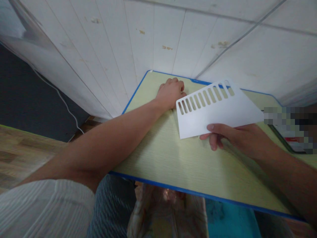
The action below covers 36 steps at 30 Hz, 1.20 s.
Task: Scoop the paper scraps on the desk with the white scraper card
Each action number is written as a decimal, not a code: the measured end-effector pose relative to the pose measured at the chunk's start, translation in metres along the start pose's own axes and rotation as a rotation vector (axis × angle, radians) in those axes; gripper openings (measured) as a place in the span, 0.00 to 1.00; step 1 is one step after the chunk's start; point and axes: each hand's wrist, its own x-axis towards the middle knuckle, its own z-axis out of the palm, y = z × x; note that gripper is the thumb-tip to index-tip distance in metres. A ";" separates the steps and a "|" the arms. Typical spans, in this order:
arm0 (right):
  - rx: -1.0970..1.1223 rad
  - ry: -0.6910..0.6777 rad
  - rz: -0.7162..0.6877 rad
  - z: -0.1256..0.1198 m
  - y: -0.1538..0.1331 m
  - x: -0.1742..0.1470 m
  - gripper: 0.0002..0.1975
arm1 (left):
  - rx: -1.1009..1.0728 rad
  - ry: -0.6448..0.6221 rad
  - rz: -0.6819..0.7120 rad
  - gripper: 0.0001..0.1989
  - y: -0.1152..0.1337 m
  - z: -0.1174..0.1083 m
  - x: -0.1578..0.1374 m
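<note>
My right hand (230, 135) grips a white slotted plastic scraper (210, 114) by its near edge, thumb on top and fingers underneath. The scraper is flat, with a row of long narrow slots along its far side, and is tilted above the table. My left hand (170, 92) rests on the pale yellow-green tabletop (153, 142) towards the back, its fingers curled in. Whether anything lies under those fingers is hidden. The scraper's left corner is close to the left hand.
A blue edge (158, 185) runs round the tabletop. White boarded wall (143, 49) stands behind, with a grey cable (228, 48) slanting across it. A dark-framed item (284, 138), partly blurred out, lies at right. Below the front edge is a turquoise surface (230, 218).
</note>
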 end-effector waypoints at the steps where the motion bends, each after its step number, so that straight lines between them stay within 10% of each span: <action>1: -0.004 -0.012 0.002 -0.005 0.002 -0.001 0.24 | -0.001 0.009 -0.003 0.11 0.000 0.001 0.000; 10: 0.078 -0.014 -0.059 -0.052 0.025 -0.017 0.20 | -0.002 0.048 -0.009 0.13 0.001 0.002 0.000; 21: -0.146 0.080 -0.103 -0.033 0.016 0.006 0.27 | 0.010 0.038 0.003 0.12 -0.002 0.000 0.000; 36: -0.033 -0.166 -0.137 -0.054 0.028 -0.027 0.19 | -0.009 0.059 -0.024 0.11 -0.002 0.003 0.004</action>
